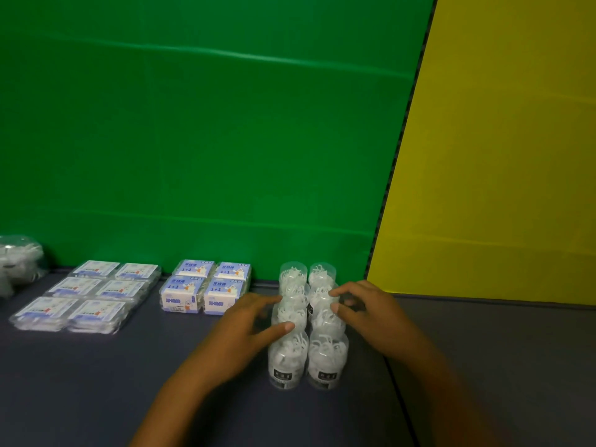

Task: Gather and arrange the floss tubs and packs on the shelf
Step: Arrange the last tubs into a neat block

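The blue-and-white floss packs (206, 287) read "1+1"

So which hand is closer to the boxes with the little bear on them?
Left. The left hand is just right of the bear boxes, fingers touching the clear tubs. The right hand is on the tubs' far side, farther from the boxes.

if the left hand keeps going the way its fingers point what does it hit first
The left hand points right, into the left column of clear floss tubs. Its fingertips look already at those tubs, so it would likely meet them first, though contact is blurred.
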{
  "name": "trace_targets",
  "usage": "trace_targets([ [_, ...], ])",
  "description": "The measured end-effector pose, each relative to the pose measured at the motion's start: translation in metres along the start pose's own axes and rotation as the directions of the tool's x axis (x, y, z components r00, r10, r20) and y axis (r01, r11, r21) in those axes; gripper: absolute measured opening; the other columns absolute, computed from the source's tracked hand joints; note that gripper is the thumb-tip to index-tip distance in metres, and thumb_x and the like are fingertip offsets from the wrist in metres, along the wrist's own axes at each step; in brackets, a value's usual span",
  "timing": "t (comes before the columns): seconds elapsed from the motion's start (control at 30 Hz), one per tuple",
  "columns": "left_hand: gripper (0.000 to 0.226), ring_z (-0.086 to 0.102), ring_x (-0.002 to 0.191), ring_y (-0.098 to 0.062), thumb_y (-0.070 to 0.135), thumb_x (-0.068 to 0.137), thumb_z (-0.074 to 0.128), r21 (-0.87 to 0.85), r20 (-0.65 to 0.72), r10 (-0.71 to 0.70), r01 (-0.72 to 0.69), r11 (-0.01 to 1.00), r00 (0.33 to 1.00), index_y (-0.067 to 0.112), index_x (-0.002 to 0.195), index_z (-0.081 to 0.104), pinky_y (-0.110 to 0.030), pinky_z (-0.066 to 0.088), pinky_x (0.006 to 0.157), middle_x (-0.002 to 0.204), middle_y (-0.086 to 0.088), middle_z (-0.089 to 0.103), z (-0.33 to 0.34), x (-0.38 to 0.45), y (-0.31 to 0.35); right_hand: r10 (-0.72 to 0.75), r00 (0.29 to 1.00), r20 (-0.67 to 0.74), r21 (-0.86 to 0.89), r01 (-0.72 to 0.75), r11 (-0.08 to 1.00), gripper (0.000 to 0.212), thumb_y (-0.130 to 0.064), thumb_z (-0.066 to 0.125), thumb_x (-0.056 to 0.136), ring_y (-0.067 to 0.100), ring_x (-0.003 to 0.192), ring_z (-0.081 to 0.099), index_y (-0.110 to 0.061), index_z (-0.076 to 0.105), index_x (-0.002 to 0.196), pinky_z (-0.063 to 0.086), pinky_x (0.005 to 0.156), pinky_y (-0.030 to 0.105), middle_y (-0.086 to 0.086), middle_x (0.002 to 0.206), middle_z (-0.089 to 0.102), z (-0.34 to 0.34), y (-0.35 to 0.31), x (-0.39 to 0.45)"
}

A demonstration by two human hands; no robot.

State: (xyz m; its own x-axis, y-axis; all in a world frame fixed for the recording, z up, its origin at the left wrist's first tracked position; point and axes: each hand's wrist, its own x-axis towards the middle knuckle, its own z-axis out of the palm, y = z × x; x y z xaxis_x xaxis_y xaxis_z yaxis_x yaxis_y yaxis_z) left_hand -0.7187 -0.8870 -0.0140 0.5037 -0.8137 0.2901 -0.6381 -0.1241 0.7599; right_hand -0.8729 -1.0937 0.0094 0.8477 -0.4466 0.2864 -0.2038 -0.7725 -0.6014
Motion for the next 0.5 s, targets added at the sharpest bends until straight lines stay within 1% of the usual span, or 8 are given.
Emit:
trace_targets([
  [0.07,0.079,0.054,0.106,0.008,0.083,0.06,0.057,-0.027,0.006,-0.018,0.018,0.999,1.0,0.049,0.13,0.047,-0.023,0.048,0.094,0.12,0.019,0.051,0.005,-0.012,0.003,0.029,0.999,0.042,0.004,-0.03,1.0,0.027,-0.045,0.067,0.086,0.003,0.105,0.057,-0.039,0.06,0.111,0.05,0.089,0.025,-0.013,0.113,0.052,0.0,-0.005,-0.014],
  [0.13,0.081,0.055,0.108,0.005,0.083,0.057,0.061,-0.063,0.007,-0.028,0.029,0.998,1.0,0.051,0.13,0.044,-0.023,0.05,0.094,0.123,0.018,0.051,0.011,-0.02,0.005,0.062,0.994,0.093,0.015,-0.064,0.998,0.042,-0.052,0.07,0.08,0.005,0.108,0.054,-0.038,0.057,0.117,0.049,0.092,0.027,-0.012,0.119,0.047,0.004,-0.008,-0.027],
  [0.2,0.086,0.057,0.109,0.003,0.074,0.059,0.067,-0.107,-0.004,-0.054,0.053,0.993,0.999,0.043,0.136,0.043,-0.024,0.051,0.093,0.127,0.014,0.051,0.017,-0.026,0.006,0.057,0.991,0.123,0.014,-0.059,0.998,0.063,-0.059,0.074,0.071,0.007,0.115,0.051,-0.034,0.054,0.125,0.047,0.099,0.03,-0.011,0.126,0.042,0.01,-0.007,-0.037],
  [0.27,0.088,0.057,0.111,-0.001,0.063,0.061,0.07,-0.124,-0.022,-0.082,0.079,0.989,0.996,0.033,0.14,0.044,-0.024,0.052,0.093,0.131,0.011,0.05,0.021,-0.029,0.008,0.044,0.989,0.138,0.004,-0.045,0.999,0.076,-0.058,0.079,0.066,0.008,0.122,0.046,-0.032,0.051,0.132,0.044,0.105,0.033,-0.012,0.133,0.037,0.014,-0.007,-0.042],
  [0.37,0.083,0.055,0.112,-0.003,0.053,0.064,0.071,-0.13,-0.046,-0.096,0.089,0.987,0.994,0.027,0.139,0.047,-0.018,0.05,0.091,0.134,0.009,0.048,0.026,-0.03,0.013,0.034,0.99,0.137,-0.006,-0.033,0.999,0.08,-0.045,0.085,0.066,0.009,0.126,0.043,-0.031,0.048,0.135,0.043,0.107,0.036,-0.012,0.138,0.034,0.016,-0.007,-0.044],
  [0.43,0.075,0.056,0.105,0.001,0.043,0.069,0.074,-0.161,-0.061,-0.11,0.099,0.982,0.992,0.023,0.137,0.049,-0.01,0.048,0.084,0.132,0.008,0.049,0.028,-0.029,0.017,0.033,0.992,0.122,-0.008,-0.033,0.999,0.078,-0.04,0.087,0.066,0.01,0.126,0.044,-0.031,0.049,0.134,0.043,0.107,0.036,-0.011,0.138,0.034,0.015,-0.006,-0.044],
  [0.5,0.066,0.056,0.099,0.007,0.032,0.075,0.076,-0.19,-0.078,-0.111,0.094,0.977,0.991,0.022,0.135,0.05,-0.005,0.047,0.078,0.131,0.006,0.051,0.03,-0.029,0.019,0.033,0.993,0.117,0.001,-0.034,0.999,0.078,-0.038,0.087,0.066,0.011,0.125,0.045,-0.03,0.05,0.133,0.044,0.107,0.036,-0.01,0.138,0.035,0.013,-0.005,-0.044],
])
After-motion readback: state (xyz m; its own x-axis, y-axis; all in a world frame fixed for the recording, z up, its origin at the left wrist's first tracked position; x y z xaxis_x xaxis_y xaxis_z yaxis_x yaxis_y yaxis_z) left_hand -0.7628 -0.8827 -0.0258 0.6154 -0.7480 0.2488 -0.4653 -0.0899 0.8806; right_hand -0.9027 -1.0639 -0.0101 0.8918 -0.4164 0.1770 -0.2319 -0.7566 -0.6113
